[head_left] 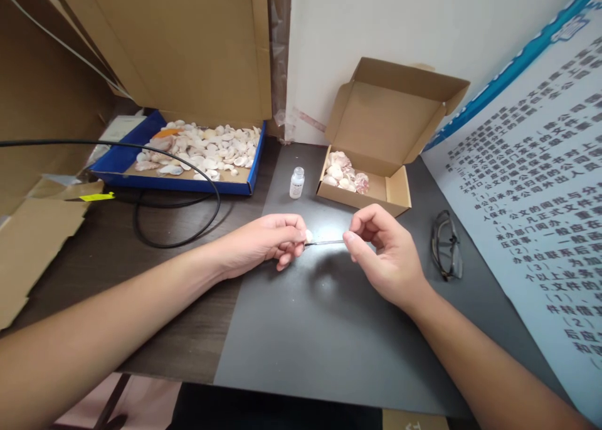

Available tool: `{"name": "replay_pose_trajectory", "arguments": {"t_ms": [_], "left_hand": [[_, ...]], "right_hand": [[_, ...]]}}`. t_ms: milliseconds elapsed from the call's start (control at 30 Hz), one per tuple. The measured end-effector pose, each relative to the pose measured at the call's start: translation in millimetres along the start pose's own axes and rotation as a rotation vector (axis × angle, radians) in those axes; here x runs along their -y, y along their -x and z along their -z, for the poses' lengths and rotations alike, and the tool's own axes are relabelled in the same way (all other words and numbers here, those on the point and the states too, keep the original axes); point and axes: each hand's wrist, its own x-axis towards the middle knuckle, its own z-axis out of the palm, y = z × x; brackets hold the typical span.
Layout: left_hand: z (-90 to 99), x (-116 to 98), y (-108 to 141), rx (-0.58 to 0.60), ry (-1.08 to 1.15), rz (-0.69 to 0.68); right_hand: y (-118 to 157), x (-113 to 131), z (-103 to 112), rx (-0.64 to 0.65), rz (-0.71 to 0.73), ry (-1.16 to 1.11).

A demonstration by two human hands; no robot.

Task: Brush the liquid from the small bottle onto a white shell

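Observation:
A small whitish shell (pixel 308 236) is pinched between the thumb and fingers of my left hand (pixel 282 239). My right hand (pixel 380 248) has a thin rod (pixel 327 242) between its thumb and forefinger. The rod runs level toward the left, and its dark end meets or nearly meets the shell; contact cannot be made out. Both hands are above the dark grey mat (pixel 282 336). Just beyond them stands a small uncapped clear bottle (pixel 296 183) with a printed label, upright.
Behind on the left, a blue-sided box (pixel 179 183) holds many pale shells. An open brown carton (pixel 404 192) with several shells stands back right. Dark-framed glasses (pixel 446 245) lie right of my right hand. A black cable (pixel 207 229) loops at left; a printed sheet (pixel 527 185) borders the right.

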Motion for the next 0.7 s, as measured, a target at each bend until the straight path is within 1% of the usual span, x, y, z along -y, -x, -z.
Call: {"name": "replay_pose_trajectory", "arguments": {"t_ms": [100, 200, 267, 400, 567, 633, 700], "left_hand": [[0.4, 0.3, -0.3, 0.005, 0.0, -0.005], [0.3, 0.4, -0.5, 0.004, 0.0, -0.003], [0.3, 0.5, -0.5, 0.003, -0.002, -0.001], [0.4, 0.5, -0.2, 0.008, -0.009, -0.004], [-0.3, 0.3, 0.6, 0.002, -0.01, -0.011], [-0.6, 0.2, 0.7, 0.006, -0.006, -0.014], [-0.9, 0.1, 0.7, 0.007, -0.006, -0.012]], "right_hand": [[-0.5, 1.0, -0.8, 0.011, 0.031, 0.034], [0.2, 0.4, 0.0, 0.005, 0.056, 0.008], [0.8, -0.2, 0.7, -0.005, 0.051, -0.004], [1.0, -0.5, 1.7, -0.021, 0.027, 0.043], [-0.6, -0.1, 2.3, -0.068, 0.022, -0.085], [-1.2, -0.1, 2.1, -0.069, 0.011, -0.05], [-1.5, -0.2, 1.9, -0.056, 0.002, 0.04]]}}
